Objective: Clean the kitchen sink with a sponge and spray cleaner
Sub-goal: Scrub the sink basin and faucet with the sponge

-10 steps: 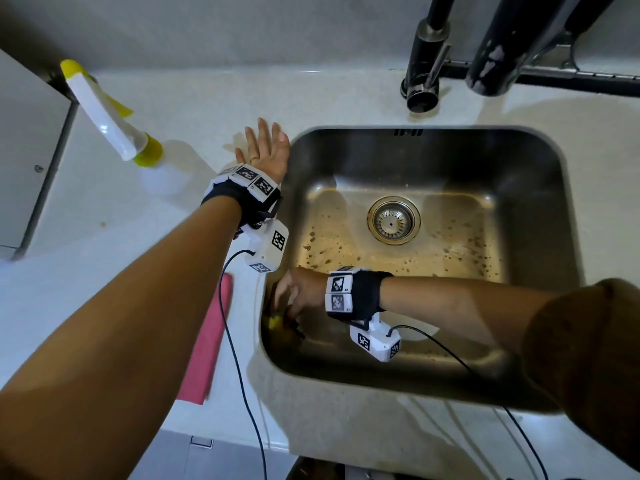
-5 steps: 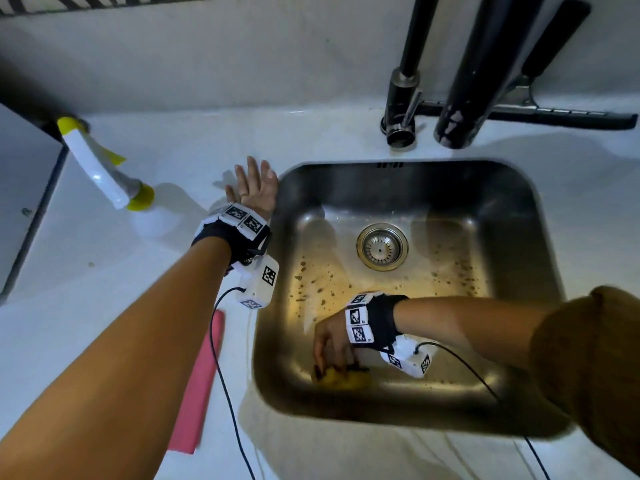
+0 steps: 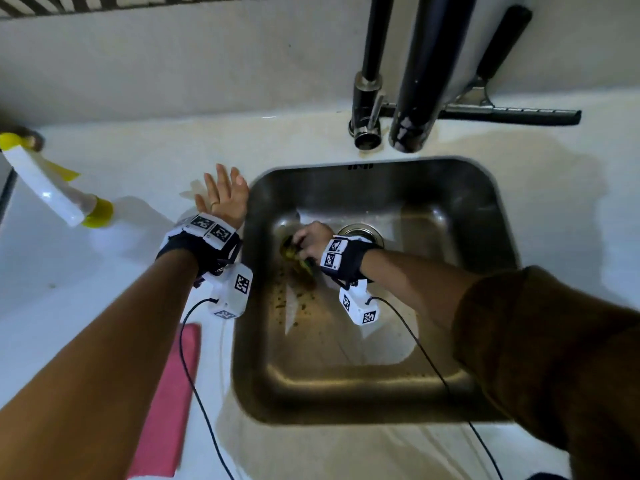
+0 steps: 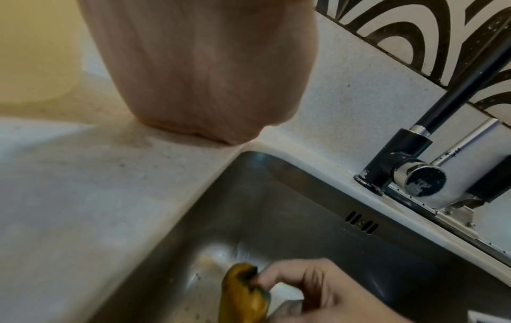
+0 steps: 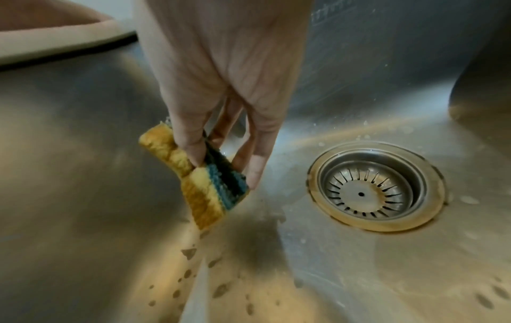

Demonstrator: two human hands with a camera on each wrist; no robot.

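Note:
A steel sink (image 3: 485, 216) is set into the pale counter, with brown specks on its floor. My right hand (image 3: 311, 242) is down in the basin, left of the drain strainer (image 5: 376, 185). It grips a yellow sponge (image 5: 199, 188) with a dark scouring side, thumb and fingers pinching it against the sink floor (image 5: 359, 273). The sponge (image 4: 243, 297) also shows in the left wrist view. My left hand (image 3: 223, 195) lies flat and open on the counter at the sink's far left corner. A white spray bottle (image 3: 52, 192) with yellow parts stands on the counter further left.
A black tap (image 3: 415, 74) and its lever base (image 3: 367, 112) rise behind the sink, with a squeegee (image 3: 509, 112) lying beside them. A pink cloth (image 3: 169, 403) lies on the counter left of the sink. Cables trail from both wrist cameras.
My right hand has carried the sponge from the sink's near left area up toward the drain. My left hand has stayed flat on the counter. The head view has shifted.

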